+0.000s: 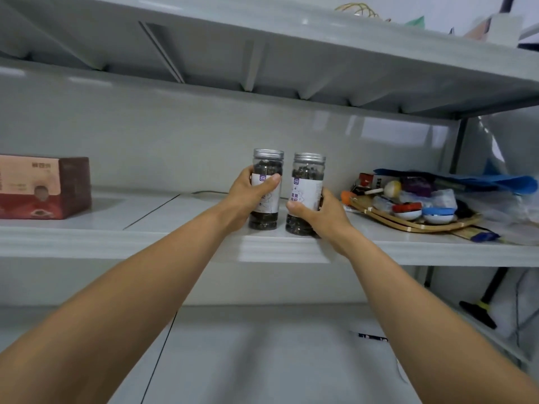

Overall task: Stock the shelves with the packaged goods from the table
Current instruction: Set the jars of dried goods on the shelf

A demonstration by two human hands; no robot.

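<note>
The left hand grasps the left jar and the right hand grasps the right jar, both upright near the shelf edge, with a red box well left of the hands and a bamboo tray near their right.

You are reading only "EAS", on the white-and-red carton at right. Chinese print on the left clear silver-lidded jar and the right clear silver-lidded jar is showing too blurred.

The left clear plastic cylinder jar and the right clear plastic cylinder jar carry ribbed silver metal lids. The pale grey shelf board is glossy, the dark red rectangular box matt cardboard, the flat tan tray woven bamboo.
</note>
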